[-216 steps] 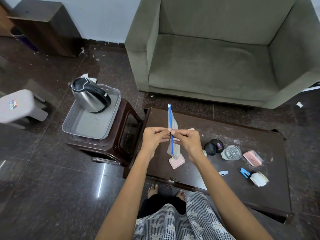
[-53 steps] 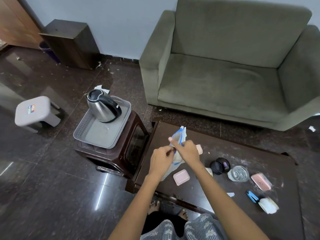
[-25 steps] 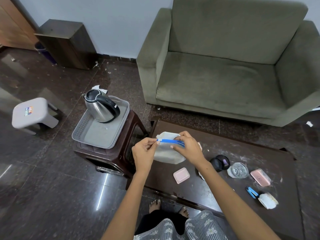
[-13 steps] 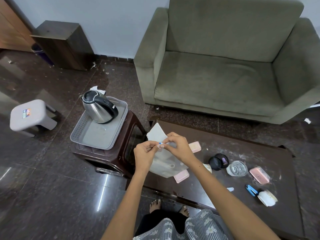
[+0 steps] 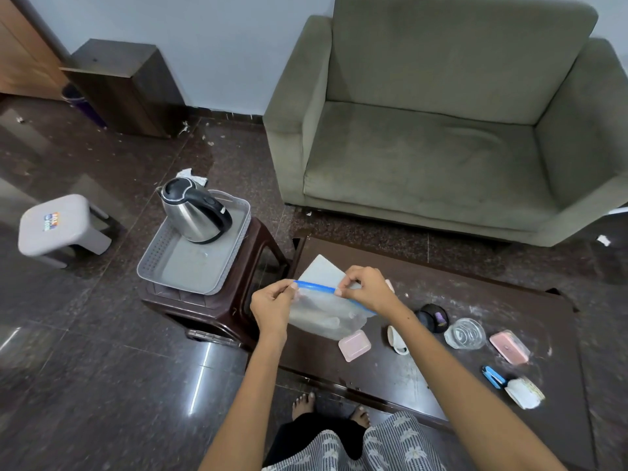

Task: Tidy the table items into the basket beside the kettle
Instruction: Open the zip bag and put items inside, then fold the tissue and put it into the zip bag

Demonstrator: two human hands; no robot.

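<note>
Honestly, barely started as far as I can see. The grey basket on the little stand has nothing in it except the kettle. Both hands are busy with a clear zip bag held over the near left end of the table: left hand pinching one end of the blue strip, right hand pinching further along it. Everything else sits on the table: pink box, cup, black lid, glass dish, another pink case, blue clip.
</note>
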